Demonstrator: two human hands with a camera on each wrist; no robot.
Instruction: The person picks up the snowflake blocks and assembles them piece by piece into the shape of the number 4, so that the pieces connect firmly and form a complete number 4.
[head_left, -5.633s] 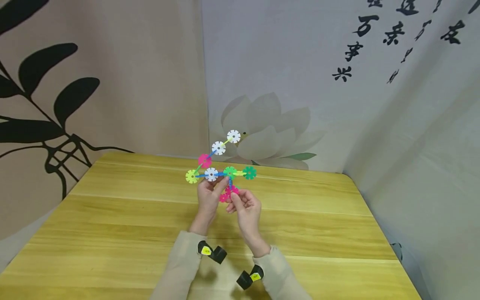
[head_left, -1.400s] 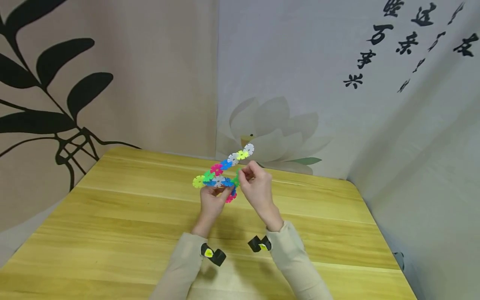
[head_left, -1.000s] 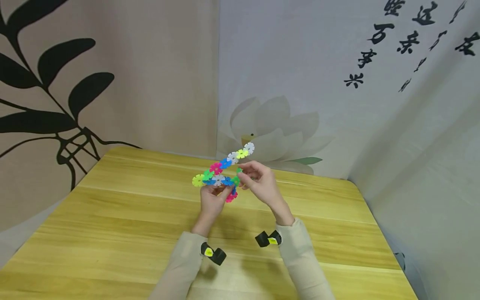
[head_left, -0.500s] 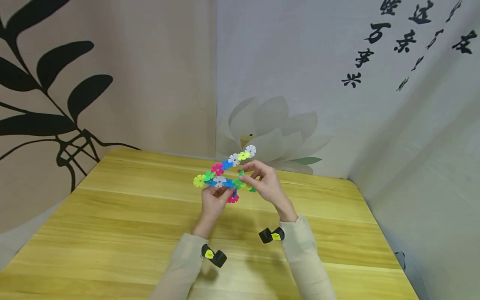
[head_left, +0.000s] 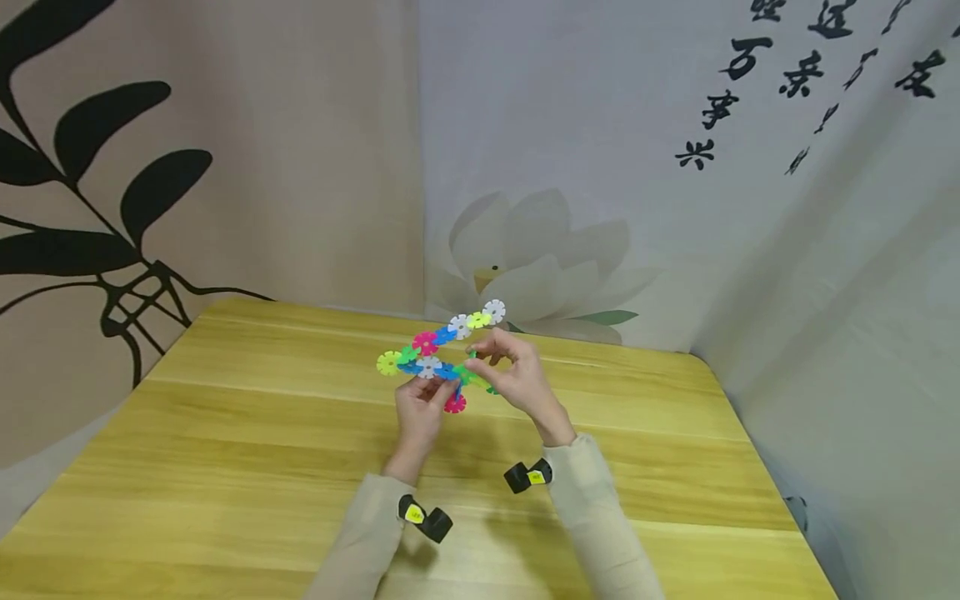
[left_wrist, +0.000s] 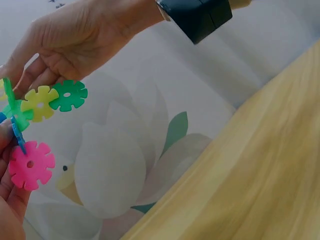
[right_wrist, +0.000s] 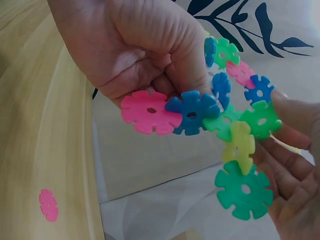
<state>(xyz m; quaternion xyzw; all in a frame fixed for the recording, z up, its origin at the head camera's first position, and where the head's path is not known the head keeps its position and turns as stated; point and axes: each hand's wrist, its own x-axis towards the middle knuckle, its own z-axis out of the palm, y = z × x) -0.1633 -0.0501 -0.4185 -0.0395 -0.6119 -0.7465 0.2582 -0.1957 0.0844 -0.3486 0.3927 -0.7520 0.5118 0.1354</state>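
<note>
A linked chain of flower-shaped plastic discs is held above the table. My left hand [head_left: 418, 410] grips it from below, near a blue disc [head_left: 447, 372] beside a green junction disc [head_left: 464, 377]. From the right, my right hand [head_left: 522, 379] pinches a green disc [right_wrist: 262, 120] that meets the junction at an angle. Yellow [right_wrist: 239, 147] and dark green discs [right_wrist: 245, 190] branch off there; a pink disc [head_left: 455, 403] hangs below on a blue one. Bending at a lime disc [head_left: 388, 362], another arm climbs to a white disc [head_left: 494, 312].
The wooden table [head_left: 247, 467] extends beneath both forearms. A loose pink disc [right_wrist: 49, 205] lies on it in the right wrist view. A printed curtain [head_left: 570, 108] hangs behind. Both sleeves carry black wrist cameras [head_left: 433, 523].
Since the oldest frame, my right hand has left the pink discs and moved up to the green disc at the junction. Over the last second, hands and chain have dropped slightly.
</note>
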